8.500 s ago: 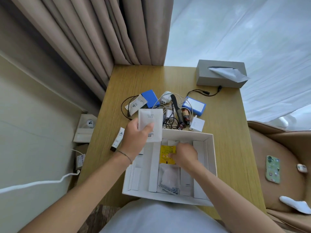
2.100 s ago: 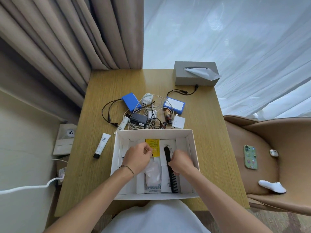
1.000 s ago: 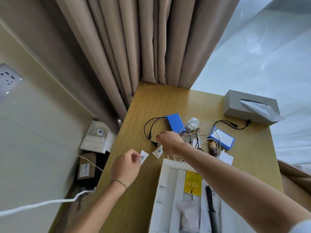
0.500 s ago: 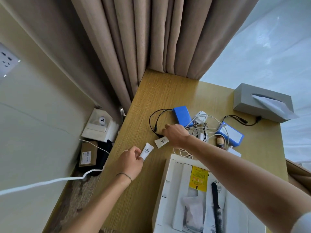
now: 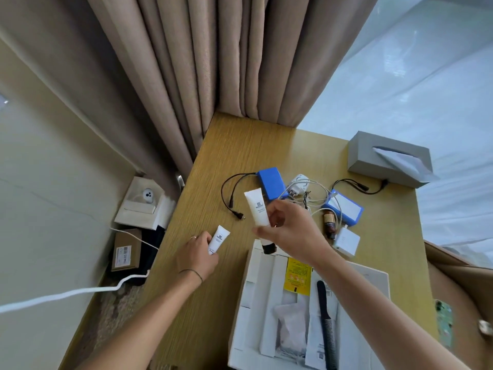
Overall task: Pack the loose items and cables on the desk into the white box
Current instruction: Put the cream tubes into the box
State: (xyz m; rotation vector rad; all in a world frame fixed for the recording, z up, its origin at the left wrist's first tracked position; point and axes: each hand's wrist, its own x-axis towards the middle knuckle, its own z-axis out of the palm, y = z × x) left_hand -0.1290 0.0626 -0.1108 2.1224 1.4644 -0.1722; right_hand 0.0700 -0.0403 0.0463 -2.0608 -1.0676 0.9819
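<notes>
White tube with a black cap: held tilted above the desk by the right hand, whose thumb and fingers pinch its lower half, forearm reaching in from the lower right. A smaller white tube is gripped at its lower end by the left hand, low over the desk and left of the right hand. The white box lies just below the right hand; the loose cables lie just beyond it.
</notes>
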